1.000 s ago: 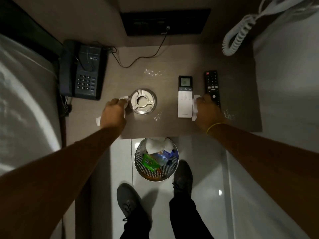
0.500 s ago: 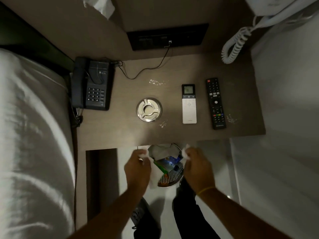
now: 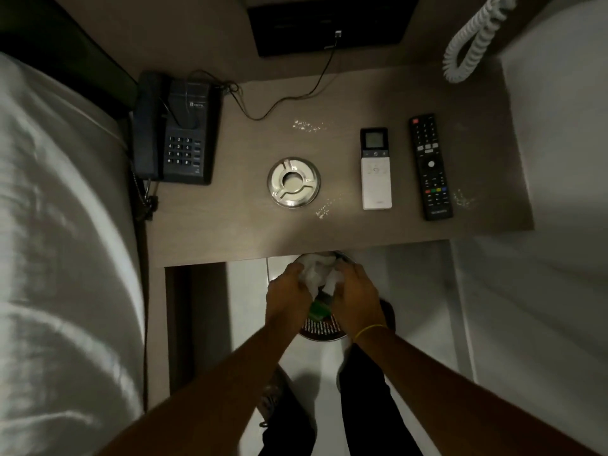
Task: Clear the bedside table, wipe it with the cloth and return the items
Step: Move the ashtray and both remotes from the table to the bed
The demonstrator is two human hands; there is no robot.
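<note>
Tabletop: brown surface beside the bed, carrying five things; white crumbs lie in patches near the back middle, just beside the ashtray and beside the black remote.
Telephone: dark, at the left back corner, its thin cord running across the surface to the wall panel.
Ashtray: round, shiny metal, near the middle of the surface.
White remote: lies lengthwise right of the ashtray, small screen at the far end.
Black remote: just right of the white remote, lying parallel to it and apart from it.
Bin: perforated metal, on the floor below the front edge, partly hidden by both hands; something green shows inside.
Left hand: over the bin, fingers curled around crumpled white tissue.
Right hand: over the bin, close to the left, fingers bent onto the same white wad; a yellow band circles the wrist.
Bed: white bedding along the left side.
Coiled cord: pale, hanging at the upper right.
</note>
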